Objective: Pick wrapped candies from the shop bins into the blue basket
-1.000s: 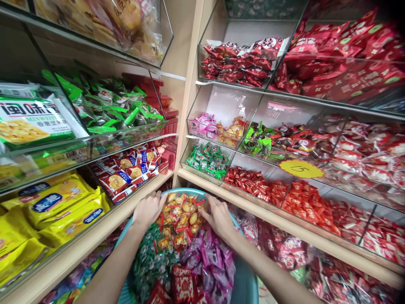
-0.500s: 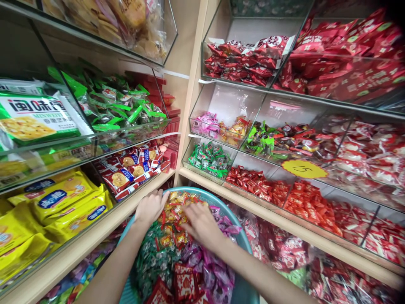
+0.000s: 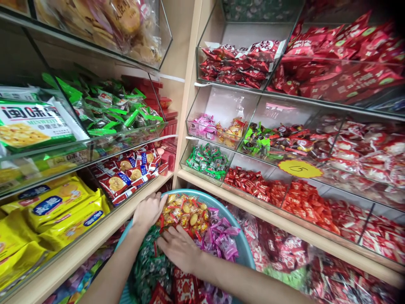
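A teal plastic basket [image 3: 245,236] holds wrapped candies in several colours. My left hand [image 3: 148,211] grips its far-left rim, with the thumb on the inner side. My right hand [image 3: 180,249] lies palm down on the candies in the middle, fingers loosely bent and apart; the fingertips partly sink out of sight. Just beyond it are gold-wrapped candies [image 3: 186,211]. Purple-wrapped candies [image 3: 223,238] lie to its right, green-wrapped candies [image 3: 148,261] to its left. Nearer to me are red square packets [image 3: 186,287].
Shelves with clear bins meet in a corner behind the basket. Yellow biscuit packs [image 3: 53,207] fill the lower left bin. On the right are green candies [image 3: 207,160], red candies [image 3: 253,181] and a yellow price tag [image 3: 300,169]. Bagged sweets [image 3: 281,242] lie under the right shelf edge.
My right hand has moved toward me and left, from over the gold candies down to the middle of the basket, uncovering the gold ones. My left hand stays on the rim.
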### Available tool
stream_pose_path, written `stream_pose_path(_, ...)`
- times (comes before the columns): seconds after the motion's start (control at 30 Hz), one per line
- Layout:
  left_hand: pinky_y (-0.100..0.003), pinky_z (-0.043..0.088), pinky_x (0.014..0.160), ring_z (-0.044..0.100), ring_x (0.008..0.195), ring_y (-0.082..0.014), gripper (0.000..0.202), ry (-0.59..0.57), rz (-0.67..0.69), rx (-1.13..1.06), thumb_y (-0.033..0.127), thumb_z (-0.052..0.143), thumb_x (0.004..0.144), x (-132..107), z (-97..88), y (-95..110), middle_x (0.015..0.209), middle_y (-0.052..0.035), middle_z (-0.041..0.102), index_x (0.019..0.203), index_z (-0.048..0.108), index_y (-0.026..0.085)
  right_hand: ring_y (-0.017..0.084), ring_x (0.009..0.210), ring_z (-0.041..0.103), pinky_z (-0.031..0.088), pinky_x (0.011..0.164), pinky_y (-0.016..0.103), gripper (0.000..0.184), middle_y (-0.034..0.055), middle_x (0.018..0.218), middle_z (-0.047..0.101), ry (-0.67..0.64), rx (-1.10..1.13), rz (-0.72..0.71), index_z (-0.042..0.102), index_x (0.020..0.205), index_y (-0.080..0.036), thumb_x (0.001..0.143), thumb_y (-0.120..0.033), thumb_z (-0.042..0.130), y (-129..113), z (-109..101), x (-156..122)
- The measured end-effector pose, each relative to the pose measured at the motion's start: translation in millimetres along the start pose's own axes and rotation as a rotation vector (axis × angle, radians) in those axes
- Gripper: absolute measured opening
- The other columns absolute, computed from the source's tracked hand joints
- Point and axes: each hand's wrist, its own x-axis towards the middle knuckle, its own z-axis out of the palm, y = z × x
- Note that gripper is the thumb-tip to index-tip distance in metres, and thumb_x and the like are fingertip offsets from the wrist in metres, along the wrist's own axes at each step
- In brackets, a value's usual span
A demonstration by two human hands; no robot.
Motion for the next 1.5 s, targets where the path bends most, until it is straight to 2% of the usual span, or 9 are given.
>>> stream_pose_path(0.1, -0.032, 0.048, 0.072, 0.064, 0.089, -0.0225, 0.053, -0.007, -0.006, -0.005, 0.042, 0.014, 0.094, 0.0, -0.3, 0.3, 0.097, -0.0124, 0.066, 0.108, 0.056, 0.014, 0.019, 0.095, 0.048, 0.038, 0.088, 0.033, 0.012, 0.0044, 0.091, 0.058, 0.048, 0.045, 0.015, 0.051, 0.099, -0.018, 0.089, -0.017, 0.044, 4.0, -13.4, -9.5)
stream_pose_path(0.2, -0.032, 0.048, 0.071, 0.065, 0.089, -0.0225, 0.052, -0.012, -0.014, -0.003, 0.043, 0.014, 0.094, 0.0, -2.1, 1.3, 0.097, -0.0124, 0.066, 0.105, 0.056, 0.015, 0.02, 0.095, 0.048, 0.038, 0.086, 0.033, 0.024, 0.0043, 0.098, 0.058, 0.052, 0.132, 0.012, 0.048, 0.11, -0.019, 0.087, -0.022, 0.051, 19.2, -32.6, -23.9)
stream_pose_path(0.33, -0.033, 0.049, 0.07, 0.065, 0.089, -0.0236, 0.052, -0.029, -0.016, -0.016, 0.042, 0.013, 0.094, -0.3, -4.3, 2.1, 0.098, -0.0133, 0.066, 0.107, 0.055, 0.014, 0.02, 0.097, 0.049, 0.038, 0.084, 0.034, 0.032, 0.0046, 0.107, 0.058, 0.105, 0.234, 0.182, 0.044, 0.117, -0.021, 0.086, -0.021, 0.051, 57.6, -52.6, -43.9)
stream_pose_path(0.53, -0.033, 0.049, 0.074, 0.064, 0.093, -0.0223, 0.046, -0.037, 0.009, -0.015, 0.038, 0.018, 0.094, -0.3, -4.5, 0.7, 0.103, -0.013, 0.065, 0.11, 0.055, 0.015, 0.022, 0.101, 0.05, 0.038, 0.085, 0.036, 0.031, 0.0068, 0.108, 0.057, 0.142, 0.223, 0.39, 0.045, 0.115, -0.021, 0.085, -0.021, 0.053, 101.4, -42.0, -55.5)
stream_pose_path(0.77, -0.036, 0.051, 0.076, 0.064, 0.094, -0.0241, 0.043, -0.046, -0.001, 0.006, 0.033, 0.023, 0.093, -0.5, -8.0, 0.3, 0.109, -0.0158, 0.064, 0.118, 0.053, 0.014, 0.023, 0.105, 0.053, 0.04, 0.089, 0.037, 0.036, 0.008, 0.114, 0.055, 0.102, 0.223, 0.466, 0.046, 0.117, -0.02, 0.083, -0.021, 0.056, 101.1, -27.3, -44.9)
stream_pose_path(1.03, -0.041, 0.053, 0.076, 0.062, 0.102, -0.0265, 0.051, -0.116, 0.102, 0.115, 0.01, 0.021, 0.088, -1.7, -6.6, -3.5, 0.125, -0.0169, 0.056, 0.131, 0.045, 0.018, 0.024, 0.107, 0.055, 0.042, 0.091, 0.038, 0.048, 0.0079, 0.118, 0.053, 0.045, 0.214, 0.473, 0.042, 0.126, -0.022, 0.081, -0.019, 0.058, 99.1, -35.3, -44.6)
stream_pose_path(1.17, -0.04, 0.053, 0.079, 0.061, 0.105, -0.025, 0.051, -0.135, 0.08, 0.105, 0.009, 0.023, 0.087, -0.9, -3.9, -4.7, 0.125, -0.0173, 0.057, 0.134, 0.043, 0.018, 0.023, 0.106, 0.055, 0.043, 0.09, 0.039, 0.053, 0.0085, 0.119, 0.053, 0.038, 0.19, 0.434, 0.039, 0.13, -0.022, 0.081, -0.019, 0.058, 97.0, -45.7, -49.1)
stream_pose_path(1.3, -0.042, 0.053, 0.08, 0.06, 0.106, -0.0256, 0.055, -0.127, 0.104, 0.128, 0.005, 0.025, 0.085, -0.4, 0.4, -6.2, 0.13, -0.0169, 0.053, 0.135, 0.041, 0.02, 0.022, 0.105, 0.054, 0.044, 0.088, 0.037, 0.048, 0.0085, 0.116, 0.054, 0.119, 0.122, 0.372, 0.038, 0.131, -0.02, 0.085, -0.022, 0.053, 110.0, -91.3, -48.6)
stream_pose_path(1.5, -0.043, 0.054, 0.079, 0.057, 0.112, -0.0277, 0.066, -0.078, 0.153, 0.202, -0.003, 0.028, 0.078, -1.2, 14.6, -12.3, 0.134, -0.0169, 0.05, 0.137, 0.038, 0.025, 0.018, 0.1, 0.055, 0.042, 0.086, 0.029, 0.031, 0.0088, 0.116, 0.054, 0.232, -0.169, 0.38, 0.049, 0.121, -0.015, 0.092, -0.026, 0.044, 180.6, -233.3, -18.9)
